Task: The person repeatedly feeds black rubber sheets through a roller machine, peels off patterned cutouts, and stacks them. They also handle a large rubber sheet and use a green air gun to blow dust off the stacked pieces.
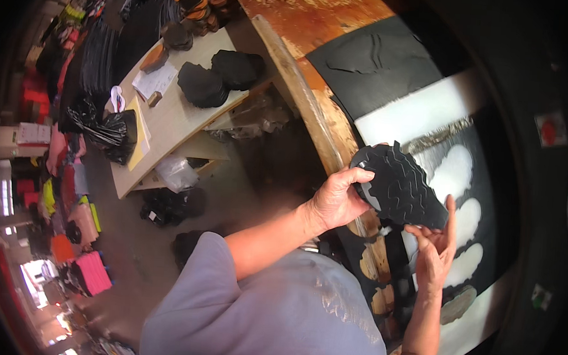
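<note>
A thick stack of black sole-shaped pieces (403, 188), with wavy, uneven edges, is held up over the right-hand bench. My left hand (341, 197) grips its broad rounded end, thumb on top. At the narrow end is my right hand (432, 252), its index finger stretched along one side and its other fingers bent by the lower edge, so the tip lies between them. Beneath and beyond the stack lies a black sheet (445, 155) with several sole-shaped cut-outs showing white.
Another black sheet (375, 66) lies on the worn wooden bench (294, 15), near a white board (418, 107). To the left, a pale table (177, 122) carries black stacks (202, 84), papers (154, 82) and a black plastic bag (101, 130). Clear plastic and dark bundles (172, 203) sit below it.
</note>
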Available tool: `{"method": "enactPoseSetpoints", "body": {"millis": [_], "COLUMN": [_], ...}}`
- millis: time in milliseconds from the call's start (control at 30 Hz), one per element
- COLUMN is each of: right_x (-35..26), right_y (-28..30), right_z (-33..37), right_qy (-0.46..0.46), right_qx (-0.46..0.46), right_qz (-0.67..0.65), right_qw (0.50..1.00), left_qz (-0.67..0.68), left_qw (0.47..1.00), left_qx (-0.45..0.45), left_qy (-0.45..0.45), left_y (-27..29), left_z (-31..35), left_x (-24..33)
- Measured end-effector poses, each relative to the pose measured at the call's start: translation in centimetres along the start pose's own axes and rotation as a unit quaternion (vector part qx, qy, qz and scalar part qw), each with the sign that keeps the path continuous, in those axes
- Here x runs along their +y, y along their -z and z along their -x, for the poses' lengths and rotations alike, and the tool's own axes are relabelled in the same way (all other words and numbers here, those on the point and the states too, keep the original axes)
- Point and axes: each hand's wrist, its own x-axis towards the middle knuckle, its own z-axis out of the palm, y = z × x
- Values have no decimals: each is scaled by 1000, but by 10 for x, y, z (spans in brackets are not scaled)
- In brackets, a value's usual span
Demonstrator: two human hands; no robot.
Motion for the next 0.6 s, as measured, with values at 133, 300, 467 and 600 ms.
{"method": "enactPoseSetpoints", "body": {"millis": [133, 300, 467, 600], "right_x": [20, 29, 44, 65], "right_y": [-58, -139, -245, -331], "right_z": [-33, -98, -173, -229], "right_qy": [27, 71, 18, 132], "right_qx": [39, 125, 37, -14], "right_qz": [-125, -66, 78, 406], "right_qw": [991, 987, 996, 904], "left_qz": [-6, -63, -153, 7], "left_qw": [999, 995, 985, 988], "left_qx": [-24, -78, 84, 47], "left_qy": [-48, -20, -11, -148], "left_y": [24, 67, 102, 122], "left_z": [3, 36, 66, 68], "left_x": [24, 92, 165, 210]}}
